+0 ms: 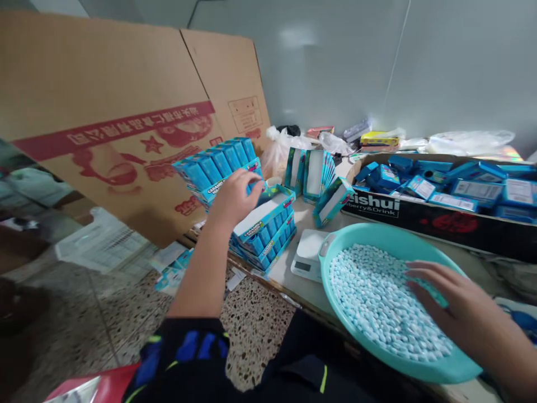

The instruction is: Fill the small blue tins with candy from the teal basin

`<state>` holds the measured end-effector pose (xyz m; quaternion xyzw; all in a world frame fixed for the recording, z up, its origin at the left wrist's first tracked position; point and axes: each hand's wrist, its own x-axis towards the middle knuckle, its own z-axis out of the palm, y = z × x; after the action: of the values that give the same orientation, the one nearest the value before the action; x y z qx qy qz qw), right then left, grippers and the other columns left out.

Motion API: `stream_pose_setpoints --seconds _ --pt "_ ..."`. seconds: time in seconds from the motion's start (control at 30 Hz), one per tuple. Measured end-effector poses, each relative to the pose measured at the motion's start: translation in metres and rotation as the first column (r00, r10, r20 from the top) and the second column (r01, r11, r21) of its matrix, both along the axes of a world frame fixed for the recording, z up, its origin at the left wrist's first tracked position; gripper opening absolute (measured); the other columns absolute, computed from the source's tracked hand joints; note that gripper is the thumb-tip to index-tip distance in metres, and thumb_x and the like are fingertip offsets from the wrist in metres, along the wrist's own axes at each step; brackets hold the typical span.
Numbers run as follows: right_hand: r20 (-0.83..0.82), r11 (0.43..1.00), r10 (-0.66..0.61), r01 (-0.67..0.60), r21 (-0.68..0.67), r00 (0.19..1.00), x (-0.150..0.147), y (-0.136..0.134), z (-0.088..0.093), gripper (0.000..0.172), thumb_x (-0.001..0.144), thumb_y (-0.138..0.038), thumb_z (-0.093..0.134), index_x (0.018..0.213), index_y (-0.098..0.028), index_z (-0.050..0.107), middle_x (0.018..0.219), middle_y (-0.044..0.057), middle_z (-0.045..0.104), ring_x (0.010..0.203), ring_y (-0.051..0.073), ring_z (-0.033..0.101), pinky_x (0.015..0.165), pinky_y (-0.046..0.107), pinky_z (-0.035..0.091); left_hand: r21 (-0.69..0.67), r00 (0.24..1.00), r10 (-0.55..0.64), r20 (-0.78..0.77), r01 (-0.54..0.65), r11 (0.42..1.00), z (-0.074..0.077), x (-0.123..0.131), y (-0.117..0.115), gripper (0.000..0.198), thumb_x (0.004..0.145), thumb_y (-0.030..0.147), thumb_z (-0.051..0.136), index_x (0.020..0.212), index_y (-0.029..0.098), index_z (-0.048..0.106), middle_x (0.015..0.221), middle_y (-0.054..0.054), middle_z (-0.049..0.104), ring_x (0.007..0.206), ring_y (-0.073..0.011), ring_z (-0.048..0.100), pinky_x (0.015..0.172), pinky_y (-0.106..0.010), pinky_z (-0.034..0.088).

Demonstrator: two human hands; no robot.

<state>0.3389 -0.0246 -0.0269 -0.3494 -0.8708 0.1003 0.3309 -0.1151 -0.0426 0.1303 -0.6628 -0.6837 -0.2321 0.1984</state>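
Dark sleeves (184,350) fill the bottom of my feed — the right hand (457,308) lies spread over pale blue candies (377,302) in a teal basin (444,366) at right, while the left hand (235,196) curls at stacked blue candy boxes (213,168) far left, any pinch impossible to tell.

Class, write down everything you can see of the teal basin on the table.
The teal basin is round, shallow, glossy plastic with a broad rim and a tab handle beside a white digital scale. Pale blue oval candies fill it, and the person's right hand rests on them, fingers spread. It sits at the table edge.
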Motion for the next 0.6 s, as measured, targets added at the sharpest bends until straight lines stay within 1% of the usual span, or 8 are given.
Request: stream_pose_setpoints --seconds 0.03,0.07,0.1,0.2,0.3,0.37,0.5,0.6 --pt "0.005 0.998 0.035 -0.035 -0.046 0.999 -0.014 -0.006 -0.005 0.029 0.106 -0.045 0.052 0.109 -0.028 0.075 0.117 0.013 0.077 0.106 0.032 0.075 0.091 0.05 0.061 -0.125 0.999 0.025 -0.026 -0.028 0.992 0.005 0.004 0.02 0.033 0.103 0.036 0.046 0.118 0.019 0.07 0.124 -0.011 0.07 0.122 -0.0264 0.064 0.111 -0.038 0.048" --pt "0.008 0.993 0.072 -0.071 -0.095 0.997 -0.026 -0.012 -0.011 0.029 0.106 -0.044 0.051 0.11 -0.028 0.075 0.118 0.013 0.077 0.108 0.032 0.074 0.092 0.05 0.062 -0.248 0.994 0.089 -0.06 -0.102 0.963 0.006 0.006 0.039 0.034 0.101 0.032 0.048 0.123 0.017 0.069 0.131 -0.013 0.069 0.125 -0.0285 0.063 0.111 -0.039 0.048" --pt "0.01 0.983 0.109 -0.107 -0.146 0.994 -0.037 -0.018 -0.017 0.03 0.106 -0.042 0.05 0.112 -0.027 0.075 0.12 0.013 0.076 0.111 0.032 0.074 0.093 0.049 0.062 -0.368 0.984 0.151 -0.094 -0.176 0.913 0.004 0.006 0.056 0.035 0.099 0.028 0.051 0.127 0.016 0.068 0.136 -0.016 0.067 0.126 -0.031 0.064 0.11 -0.041 0.048" --pt "0.028 0.952 0.193 -0.18 -0.248 0.981 -0.055 -0.028 -0.036 0.032 0.108 -0.037 0.045 0.111 -0.025 0.075 0.121 0.014 0.075 0.113 0.03 0.073 0.095 0.048 0.062 -0.533 0.971 0.206 -0.123 -0.24 0.812 -0.011 -0.002 0.085 0.035 0.087 0.02 0.063 0.12 0.015 0.073 0.124 -0.016 0.075 0.113 -0.0328 0.07 0.099 -0.04 0.053" --pt "0.059 0.95 0.174 -0.152 -0.274 0.983 -0.059 -0.03 -0.047 0.031 0.107 -0.032 0.046 0.108 -0.022 0.075 0.121 0.015 0.074 0.113 0.032 0.072 0.095 0.05 0.062 -0.576 0.975 0.19 -0.117 -0.222 0.787 -0.022 -0.013 0.087 0.039 0.085 0.019 0.063 0.123 0.019 0.074 0.124 -0.011 0.077 0.113 -0.0278 0.07 0.098 -0.033 0.052" --pt "0.073 0.952 0.144 -0.118 -0.282 0.987 -0.06 -0.032 -0.048 0.029 0.106 -0.03 0.048 0.108 -0.021 0.075 0.124 0.016 0.071 0.117 0.033 0.07 0.098 0.051 0.06 -0.581 0.977 0.18 -0.117 -0.214 0.786 -0.023 -0.017 0.083 0.041 0.086 0.022 0.063 0.126 0.019 0.072 0.128 -0.01 0.077 0.117 -0.0266 0.068 0.098 -0.03 0.051" --pt "0.093 0.942 0.147 -0.111 -0.317 0.985 -0.063 -0.036 -0.043 0.026 0.104 -0.025 0.05 0.107 -0.021 0.075 0.125 0.016 0.07 0.119 0.033 0.068 0.1 0.051 0.059 -0.585 0.975 0.184 -0.124 -0.222 0.78 -0.019 -0.015 0.084 0.033 0.082 0.028 0.07 0.114 0.018 0.076 0.112 -0.012 0.08 0.111 -0.03 0.069 0.094 -0.032 0.051" --pt "0.086 0.936 0.146 -0.109 -0.336 0.986 -0.063 -0.038 -0.044 0.027 0.106 -0.026 0.048 0.109 -0.02 0.074 0.124 0.016 0.069 0.118 0.033 0.068 0.1 0.052 0.058 -0.57 0.972 0.199 -0.126 -0.236 0.787 -0.021 -0.01 0.089 0.03 0.08 0.031 0.075 0.106 0.017 0.077 0.103 -0.012 0.08 0.108 -0.0313 0.069 0.095 -0.032 0.05"
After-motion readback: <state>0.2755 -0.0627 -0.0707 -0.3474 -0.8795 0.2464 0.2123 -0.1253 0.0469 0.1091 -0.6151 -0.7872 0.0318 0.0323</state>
